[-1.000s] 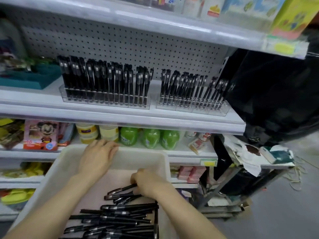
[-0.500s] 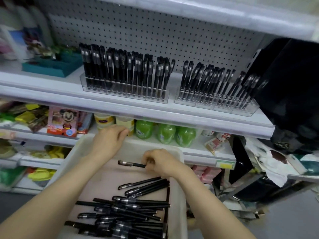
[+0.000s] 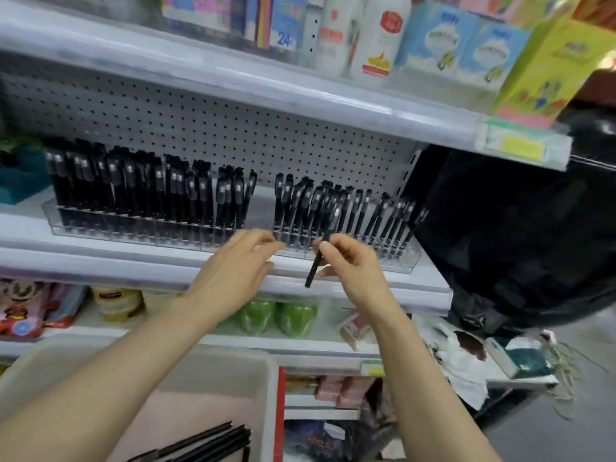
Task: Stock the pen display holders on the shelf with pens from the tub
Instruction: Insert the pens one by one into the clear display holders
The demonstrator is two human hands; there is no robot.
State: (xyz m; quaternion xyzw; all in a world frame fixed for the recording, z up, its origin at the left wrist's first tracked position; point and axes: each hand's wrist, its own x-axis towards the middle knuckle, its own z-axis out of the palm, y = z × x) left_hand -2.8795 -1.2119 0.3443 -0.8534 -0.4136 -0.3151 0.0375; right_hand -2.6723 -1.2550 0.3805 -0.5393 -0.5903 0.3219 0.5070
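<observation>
Two clear pen display holders stand on the white shelf: the left holder (image 3: 133, 228) is packed with black pens, the right holder (image 3: 405, 261) holds several black pens leaning right. My right hand (image 3: 353, 266) pinches one black pen (image 3: 313, 270) nearly upright, just in front of the right holder. Beside it, my left hand (image 3: 238, 270) hovers over the shelf edge with relaxed, slightly bent fingers and holds nothing. The pale tub (image 3: 263, 388) sits low in view with several black pens (image 3: 213, 443) on its bottom.
The perforated back panel (image 3: 200, 128) rises behind the holders. An upper shelf (image 3: 300, 95) with boxes and bottles overhangs. A teal tray (image 3: 20, 178) stands at the far left, a black bag (image 3: 516, 235) at the right. Green bottles (image 3: 276, 316) sit on the lower shelf.
My right hand lifted one pen out of the tub up to the right holder. My left hand left the tub rim and rose to the shelf edge. The view tilted upward.
</observation>
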